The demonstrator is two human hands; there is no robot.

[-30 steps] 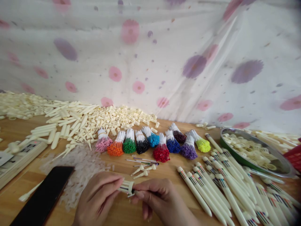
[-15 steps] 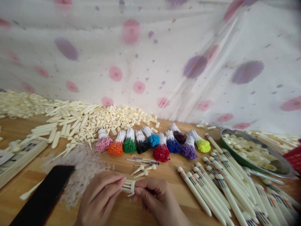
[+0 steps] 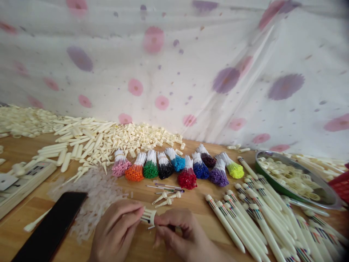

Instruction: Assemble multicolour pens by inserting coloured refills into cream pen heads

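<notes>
My left hand [image 3: 117,227] is closed around a cream slotted pen part [image 3: 148,216], whose open ring end points right. Dark and coloured strips show in its slots. At that ring end are the fingers of my right hand [image 3: 184,229], pinched together; a thin white tip [image 3: 150,227] sticks out beside them, and what they hold is mostly hidden. Just beyond my hands lie several cream plunger-like pen pieces [image 3: 166,199] and a few loose pen refills [image 3: 166,187]. Behind these stand bundles of refills with coloured ends, among them a red bundle [image 3: 187,176] and an orange bundle [image 3: 135,171].
Finished-looking multicolour pens [image 3: 234,222] lie at the right, below a metal bowl [image 3: 331,198] of cream clips. A black phone [image 3: 51,225], clear small sleeves [image 3: 94,203] and a power strip [image 3: 27,189] occupy the left. Cream parts [image 3: 131,136] pile along the curtain [image 3: 174,72].
My right fingers have slid slightly off the ring end of the pen part, baring more of its rim. My left hand keeps its hold. The view has shifted a little.
</notes>
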